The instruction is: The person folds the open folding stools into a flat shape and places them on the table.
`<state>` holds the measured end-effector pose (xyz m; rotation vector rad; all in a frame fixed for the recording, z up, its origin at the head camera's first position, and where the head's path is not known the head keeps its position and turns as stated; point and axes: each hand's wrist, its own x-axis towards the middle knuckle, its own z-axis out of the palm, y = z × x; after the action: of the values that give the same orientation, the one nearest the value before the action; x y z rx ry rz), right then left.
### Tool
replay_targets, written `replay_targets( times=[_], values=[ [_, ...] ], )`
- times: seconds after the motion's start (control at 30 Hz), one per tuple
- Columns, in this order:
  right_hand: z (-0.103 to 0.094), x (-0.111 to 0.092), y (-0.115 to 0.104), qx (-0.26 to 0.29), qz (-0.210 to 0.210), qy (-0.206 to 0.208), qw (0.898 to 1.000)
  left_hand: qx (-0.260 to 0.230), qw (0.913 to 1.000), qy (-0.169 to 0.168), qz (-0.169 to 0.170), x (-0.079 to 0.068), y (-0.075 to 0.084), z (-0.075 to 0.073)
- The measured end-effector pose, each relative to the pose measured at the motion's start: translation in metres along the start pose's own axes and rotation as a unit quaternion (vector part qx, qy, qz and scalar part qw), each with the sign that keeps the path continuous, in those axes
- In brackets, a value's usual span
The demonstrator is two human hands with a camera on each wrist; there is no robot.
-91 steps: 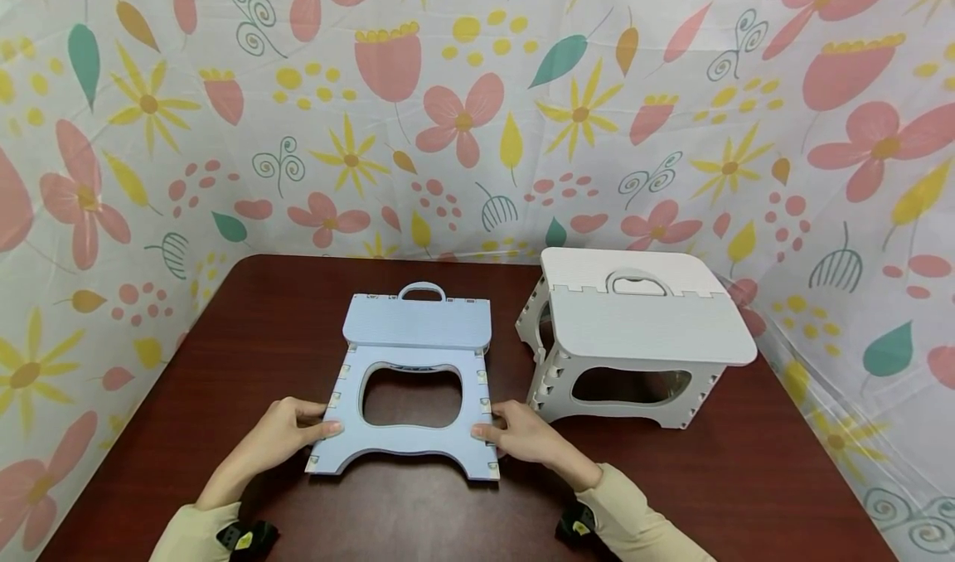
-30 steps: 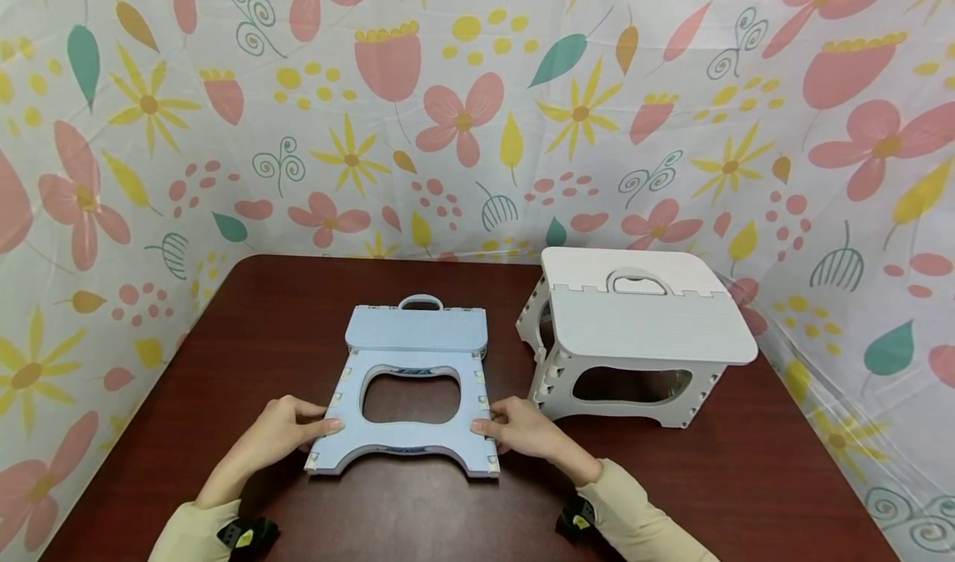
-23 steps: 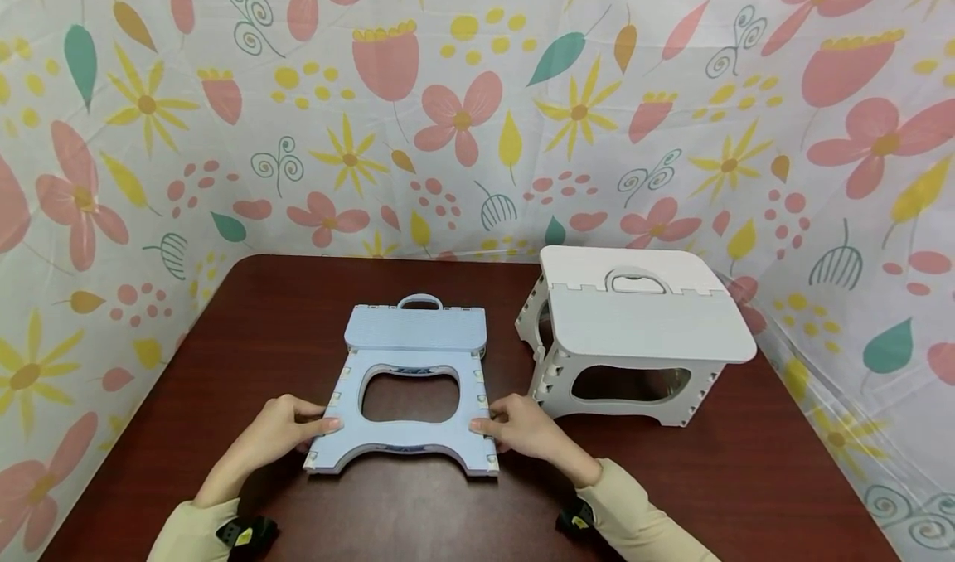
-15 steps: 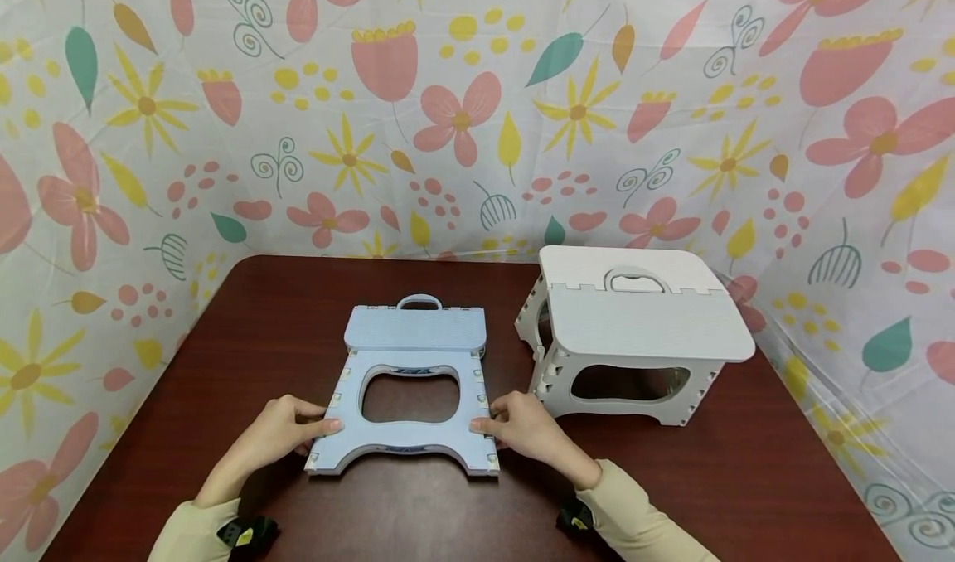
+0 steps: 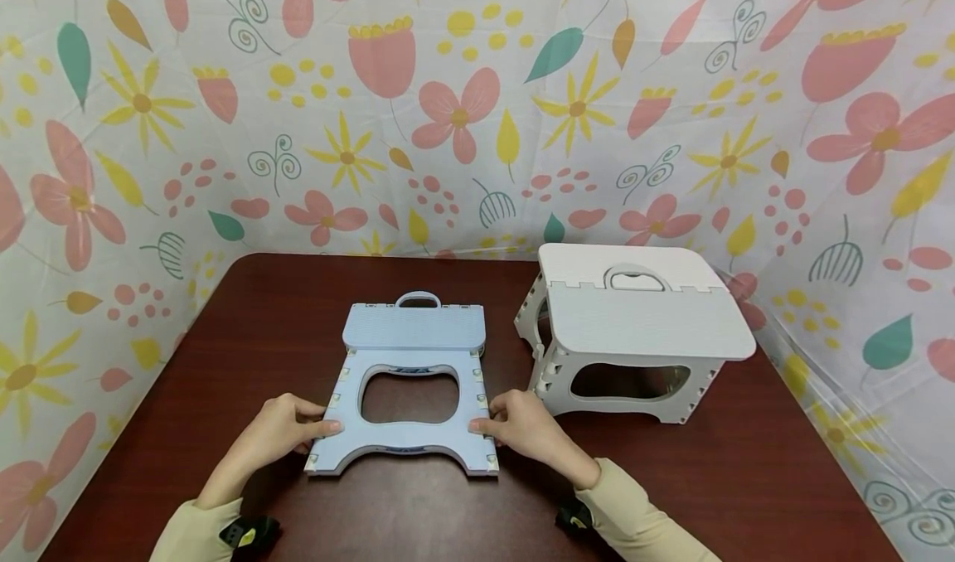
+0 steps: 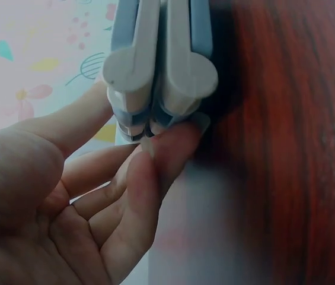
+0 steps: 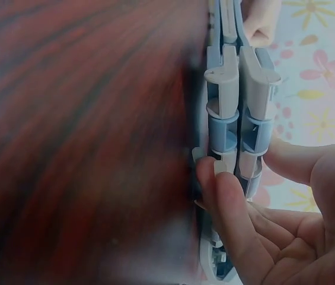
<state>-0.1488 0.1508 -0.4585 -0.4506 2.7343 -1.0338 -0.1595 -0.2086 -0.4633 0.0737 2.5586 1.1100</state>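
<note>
A light blue folding stool (image 5: 412, 438), folded flat, lies on the table in the head view, its carry handle pointing away from me. My left hand (image 5: 279, 433) grips its left edge, thumb on top and fingers underneath. On the opposite edge my right hand (image 5: 525, 429) pinches it the same way. The left wrist view shows the two folded layers of the stool (image 6: 161, 77) side by side between thumb and fingers. In the right wrist view the hinged edge of the stool (image 7: 238, 124) sits between the right thumb and fingers, fingertips near the tabletop.
A white folding stool (image 5: 649, 322) stands unfolded at the right, close to my right hand. Both stools are on a dark red-brown table (image 5: 261, 330). A floral-print cloth (image 5: 462, 123) hangs behind the table.
Since three seconds ago the stool's far end, with the handle, has come down a little toward the table. Both hands keep the same hold; the last second shows almost no motion.
</note>
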Motion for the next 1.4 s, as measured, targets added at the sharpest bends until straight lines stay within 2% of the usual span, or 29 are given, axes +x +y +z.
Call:
replay_targets(
  times=[0.23,0.57,0.93,1.2,1.4],
  values=[
    [-0.0008,-0.0002,-0.0012,0.001,-0.004,0.003,1.000,0.015,0.9995,0.014,-0.023,-0.0017,0.0049,0.0009],
    [0.0003,0.0003,-0.0016,-0.013,-0.001,0.006,1.000,0.017,0.9995,0.017,-0.023,-0.0030,0.0051,0.0019],
    [0.0005,-0.0001,-0.0007,-0.020,-0.005,0.011,1.000,0.015,0.9998,0.014,-0.006,-0.0037,0.0043,0.0019],
    [0.0000,-0.0001,-0.0032,-0.024,-0.001,0.017,1.000,0.010,0.9996,0.017,-0.018,-0.0031,0.0052,0.0011],
    [-0.0003,-0.0004,-0.0033,-0.030,-0.001,0.007,1.000,0.017,0.9998,0.001,-0.008,-0.0045,0.0055,0.0003]
  ],
)
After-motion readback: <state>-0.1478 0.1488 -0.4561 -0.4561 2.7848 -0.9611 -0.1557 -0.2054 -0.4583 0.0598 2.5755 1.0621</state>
